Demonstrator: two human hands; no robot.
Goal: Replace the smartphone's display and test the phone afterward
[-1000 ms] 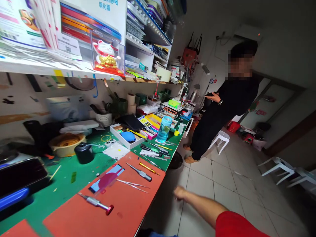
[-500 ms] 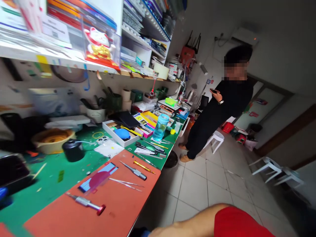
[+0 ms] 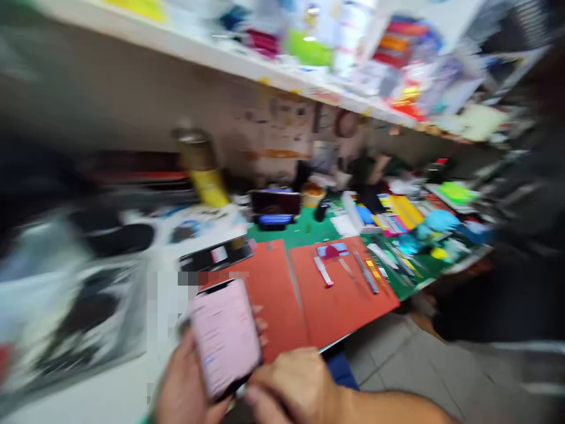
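A smartphone point(image 3: 226, 335) with a lit, pinkish screen rests in my left hand point(image 3: 183, 377), whose fingers wrap round its back and right edge. My right hand point(image 3: 300, 380) is at the phone's lower edge with fingers curled together. Something small and pale shows by its fingertips, too blurred to name. Beyond the hands lies an orange-red mat point(image 3: 278, 300). On it are a screwdriver point(image 3: 324, 272) with a red end, a grey pen-like tool point(image 3: 366, 274), a golden screwdriver point(image 3: 375, 270) and a purple-and-blue flat piece point(image 3: 333, 251).
A dark flat panel point(image 3: 216, 254) lies left of the mat. Behind stand a propped dark-screened device point(image 3: 276, 203) and a round tub point(image 3: 312, 194). Further right are a white tray point(image 3: 355, 212) and several tools. A loaded shelf point(image 3: 282, 73) overhangs the bench. A person in dark clothes point(image 3: 498, 300) stands at right.
My view has swung left along the bench. My left hand with the phone and my right hand have come into view; before, only my right arm and red sleeve showed.
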